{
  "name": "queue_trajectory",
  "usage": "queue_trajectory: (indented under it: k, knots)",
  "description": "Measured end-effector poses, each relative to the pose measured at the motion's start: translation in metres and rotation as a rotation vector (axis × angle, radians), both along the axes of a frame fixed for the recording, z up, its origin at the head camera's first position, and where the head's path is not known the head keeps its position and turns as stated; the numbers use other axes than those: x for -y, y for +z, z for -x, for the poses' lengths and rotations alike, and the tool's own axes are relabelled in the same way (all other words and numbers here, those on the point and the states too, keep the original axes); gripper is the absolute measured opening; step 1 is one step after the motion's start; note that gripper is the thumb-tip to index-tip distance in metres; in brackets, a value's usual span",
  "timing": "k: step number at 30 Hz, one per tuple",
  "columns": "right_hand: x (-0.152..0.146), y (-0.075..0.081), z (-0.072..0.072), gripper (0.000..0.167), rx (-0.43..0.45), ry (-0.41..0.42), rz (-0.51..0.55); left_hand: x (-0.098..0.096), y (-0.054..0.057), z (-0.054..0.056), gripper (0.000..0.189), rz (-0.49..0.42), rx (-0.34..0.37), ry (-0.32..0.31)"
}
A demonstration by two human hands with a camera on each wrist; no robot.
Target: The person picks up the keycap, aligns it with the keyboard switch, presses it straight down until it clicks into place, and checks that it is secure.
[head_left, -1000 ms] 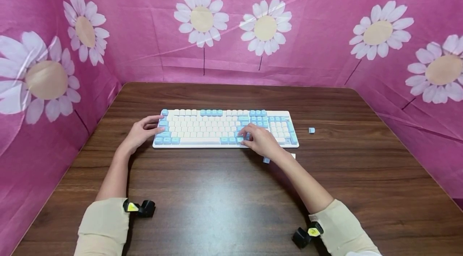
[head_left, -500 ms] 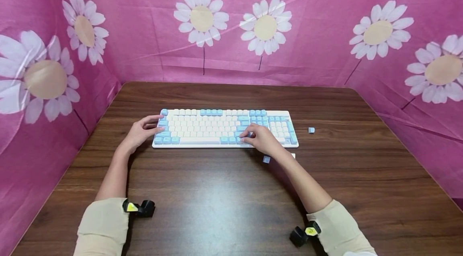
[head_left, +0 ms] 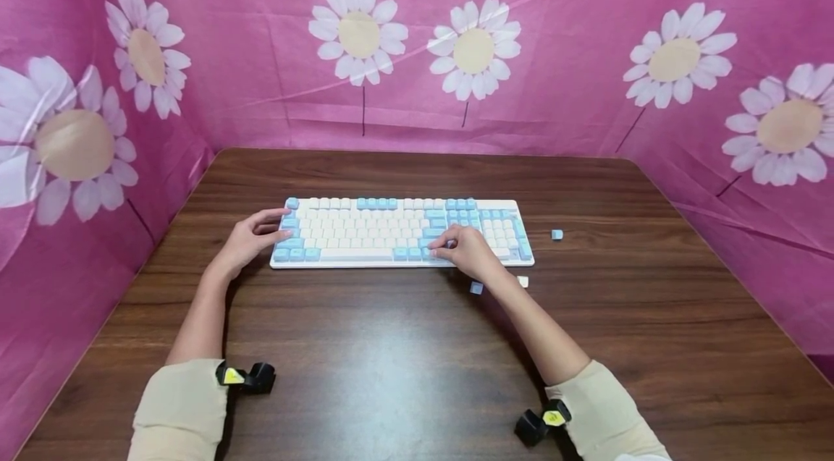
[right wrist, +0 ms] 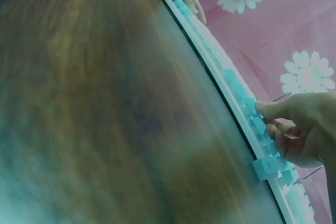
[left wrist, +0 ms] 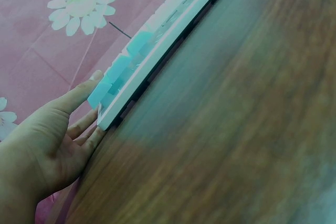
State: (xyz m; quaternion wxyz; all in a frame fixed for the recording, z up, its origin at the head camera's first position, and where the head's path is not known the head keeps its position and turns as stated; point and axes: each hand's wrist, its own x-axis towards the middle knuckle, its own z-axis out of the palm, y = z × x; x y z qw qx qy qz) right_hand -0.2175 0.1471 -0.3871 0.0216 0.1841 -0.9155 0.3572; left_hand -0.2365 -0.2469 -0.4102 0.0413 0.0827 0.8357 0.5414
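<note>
A white and light-blue keyboard [head_left: 358,254] lies across the middle of the table. At its left end, my left hand [head_left: 245,244] holds the edge; the left wrist view has the thumb over the blue keys [left wrist: 118,69] and other fingers against the side. My right hand [head_left: 470,251] is over the lower right keys, thumb and index finger pinching a blue keycap [right wrist: 251,106] in the bottom row. That hand hides the keys beneath it. Near my right forearm lie a loose pale-blue keycap [head_left: 476,288] and a white keycap [head_left: 523,281].
Another loose blue keycap [head_left: 557,234] sits to the right of the keyboard. The brown wooden table [head_left: 365,360] extends on all sides. A pink cloth [head_left: 417,113] with white flowers hangs behind it and at both sides.
My right hand's fingertips have shifted slightly left and away from me along the bottom-row keys. My left hand stays at the keyboard's left end. The whole head view has slid a little.
</note>
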Motion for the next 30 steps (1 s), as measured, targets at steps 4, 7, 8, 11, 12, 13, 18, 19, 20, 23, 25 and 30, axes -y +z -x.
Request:
queue_trajectory:
  k: [4, 7, 8, 11, 12, 13, 18, 19, 20, 23, 25, 30]
  knots:
    - [0.0010, -0.0013, -0.0008, 0.006, 0.001, -0.013, 0.003, 0.0004, -0.0013, -0.0007, 0.057, 0.004, 0.006, 0.004]
    - [0.0011, -0.0017, -0.0019, 0.006, 0.010, -0.015, -0.002, 0.0006, -0.0027, -0.0004, 0.057, 0.003, 0.012, 0.007]
    - [0.0011, -0.0018, -0.0022, 0.006, 0.013, -0.015, -0.002, 0.0007, -0.0031, -0.0002, 0.058, 0.001, 0.014, 0.007]
    - [0.0009, -0.0018, -0.0028, 0.006, 0.026, -0.017, -0.002, 0.0008, -0.0039, 0.0001, 0.058, -0.003, 0.019, 0.006]
    - [0.0009, -0.0018, -0.0024, 0.006, 0.026, -0.017, 0.000, 0.0009, -0.0040, 0.0002, 0.058, -0.004, 0.020, 0.007]
    - [0.0007, -0.0019, -0.0021, 0.006, 0.025, -0.014, 0.000, 0.0010, -0.0042, 0.0002, 0.058, -0.005, 0.019, 0.008]
    - [0.0010, -0.0015, 0.0002, 0.006, 0.017, -0.004, 0.003, 0.0010, -0.0040, 0.0004, 0.058, -0.001, 0.011, 0.015]
    - [0.0011, -0.0014, 0.0006, 0.006, 0.012, -0.002, 0.000, 0.0009, -0.0037, 0.0003, 0.058, 0.000, 0.010, 0.017]
    - [0.0012, -0.0014, 0.0010, 0.006, 0.009, -0.001, -0.003, 0.0006, -0.0032, 0.0002, 0.058, 0.003, 0.007, 0.019]
    - [0.0016, -0.0010, 0.0017, 0.006, 0.001, 0.005, -0.010, -0.0001, -0.0018, -0.0001, 0.058, 0.007, 0.001, 0.023]
    - [0.0018, -0.0007, 0.0017, 0.007, -0.001, 0.005, -0.012, -0.0005, -0.0011, 0.0000, 0.057, 0.006, -0.001, 0.024]
    - [0.0023, 0.0018, 0.0007, 0.007, 0.008, 0.000, -0.015, -0.0009, -0.0002, -0.0004, 0.058, 0.004, 0.001, 0.021]
